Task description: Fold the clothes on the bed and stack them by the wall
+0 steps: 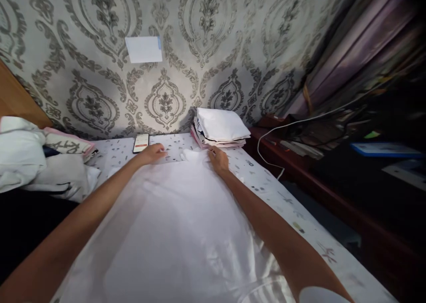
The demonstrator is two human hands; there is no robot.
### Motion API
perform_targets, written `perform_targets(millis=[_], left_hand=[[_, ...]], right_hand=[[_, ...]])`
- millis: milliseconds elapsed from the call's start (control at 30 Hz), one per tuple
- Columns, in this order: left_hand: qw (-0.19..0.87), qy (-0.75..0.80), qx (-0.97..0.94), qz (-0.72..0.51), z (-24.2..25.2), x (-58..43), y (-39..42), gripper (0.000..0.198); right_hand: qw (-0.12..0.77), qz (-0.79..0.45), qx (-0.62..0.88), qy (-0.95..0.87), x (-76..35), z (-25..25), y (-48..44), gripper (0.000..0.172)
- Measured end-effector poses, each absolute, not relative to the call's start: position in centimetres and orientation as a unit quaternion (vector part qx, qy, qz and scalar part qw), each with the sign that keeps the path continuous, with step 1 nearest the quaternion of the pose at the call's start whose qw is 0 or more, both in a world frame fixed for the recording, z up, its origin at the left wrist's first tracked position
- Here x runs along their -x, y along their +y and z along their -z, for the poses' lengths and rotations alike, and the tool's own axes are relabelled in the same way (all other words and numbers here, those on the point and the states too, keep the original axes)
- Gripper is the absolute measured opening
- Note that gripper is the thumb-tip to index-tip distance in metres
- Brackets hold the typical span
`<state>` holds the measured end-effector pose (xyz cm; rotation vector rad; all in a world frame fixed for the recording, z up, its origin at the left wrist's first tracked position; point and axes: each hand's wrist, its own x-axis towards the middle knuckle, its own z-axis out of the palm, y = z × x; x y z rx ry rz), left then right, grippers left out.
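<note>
A large white garment (166,223), probably a shirt, lies spread over the bed in front of me, with some creases along its lower right part. At its far right corner, my right hand (218,159) has its fingers closed on the bunched edge of the cloth. My left hand (153,153) hovers by the far left edge, fingers loosely bent and apart, with nothing seen in them. Just beyond that hand lies a phone (141,143) with a lit screen. A stack of folded clothes (222,124), white on top, sits past my right hand.
Loose clothes (23,154) are heaped at the left on the bed. The patterned bedsheet (262,179) ends at the right beside a dark red wooden edge (316,192). A white cable (266,136) hangs there. The patterned wall (166,99) closes off the far side.
</note>
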<state>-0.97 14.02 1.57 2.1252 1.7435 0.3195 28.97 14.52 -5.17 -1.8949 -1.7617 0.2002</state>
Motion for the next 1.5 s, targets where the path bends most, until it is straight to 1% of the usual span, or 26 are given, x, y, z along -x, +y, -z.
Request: perform_targets(millis=[167,233,333,367,533,633,700,767,833,900,967,1000,1067,1133,1233,1333,1400,1500], left_hand=[[0.189,0.613,-0.758,-0.119,0.8,-10.1,18.2,0.038],[0.184,0.614,-0.759,-0.115,1.8,-12.2,19.0,0.034],[0.165,0.597,-0.773,-0.137,2.8,-12.9,19.4,0.018],[0.155,0.59,-0.778,-0.15,3.0,-12.7,19.3,0.016],[0.113,0.571,-0.79,-0.192,3.7,-11.9,18.6,0.022],[0.091,0.569,-0.791,-0.206,3.7,-12.0,17.9,0.025],[0.044,0.56,-0.797,-0.221,3.4,-11.9,16.8,0.03],[0.007,0.512,-0.827,-0.23,3.1,-11.9,15.0,0.034],[0.024,0.425,-0.876,-0.227,3.3,-12.0,12.7,0.036],[0.075,0.34,-0.916,-0.199,4.0,-12.4,10.2,0.04],[0.111,0.299,-0.936,-0.148,5.0,-13.3,8.3,0.049],[0.12,0.292,-0.941,-0.12,5.5,-13.9,7.6,0.053],[0.124,0.289,-0.946,-0.074,6.2,-15.3,6.9,0.062],[0.121,0.283,-0.95,-0.051,6.5,-16.7,6.9,0.065],[0.111,0.281,-0.952,-0.048,6.4,-18.4,7.3,0.065],[0.111,0.292,-0.949,-0.048,6.2,-18.9,7.2,0.062],[0.118,0.3,-0.945,-0.047,6.0,-18.3,6.5,0.062],[0.138,0.294,-0.945,-0.042,5.7,-16.5,4.2,0.065]], right_hand=[[0.293,-0.083,0.677,-0.67,-29.3,5.3,14.5,0.034],[0.292,-0.085,0.67,-0.678,-29.5,5.5,14.7,0.035],[0.277,-0.085,0.669,-0.684,-30.3,5.7,15.1,0.033],[0.269,-0.084,0.672,-0.685,-30.6,5.7,15.3,0.032],[0.23,-0.08,0.693,-0.678,-32.5,5.3,16.1,0.03],[0.215,-0.08,0.712,-0.664,-33.3,4.7,15.9,0.037],[0.201,-0.081,0.727,-0.651,-33.9,4.3,15.2,0.044],[0.184,-0.086,0.744,-0.637,-34.4,4.1,14.2,0.048],[0.158,-0.083,0.748,-0.639,-34.9,4.1,12.8,0.044],[0.131,-0.068,0.732,-0.665,-35.2,4.3,11.5,0.034],[0.113,-0.051,0.708,-0.695,-35.4,4.4,10.5,0.023],[0.109,-0.045,0.7,-0.705,-35.5,4.4,10.2,0.021],[0.102,-0.041,0.694,-0.711,-35.6,4.3,10.1,0.022],[0.094,-0.037,0.692,-0.715,-35.8,4.2,10.4,0.024],[0.092,-0.036,0.696,-0.711,-36.0,3.9,11.2,0.023],[0.102,-0.036,0.719,-0.687,-36.4,3.5,10.9,0.028],[0.119,-0.04,0.736,-0.665,-37.1,3.2,9.5,0.033],[0.158,-0.057,0.758,-0.63,-38.6,3.2,4.4,0.033]])
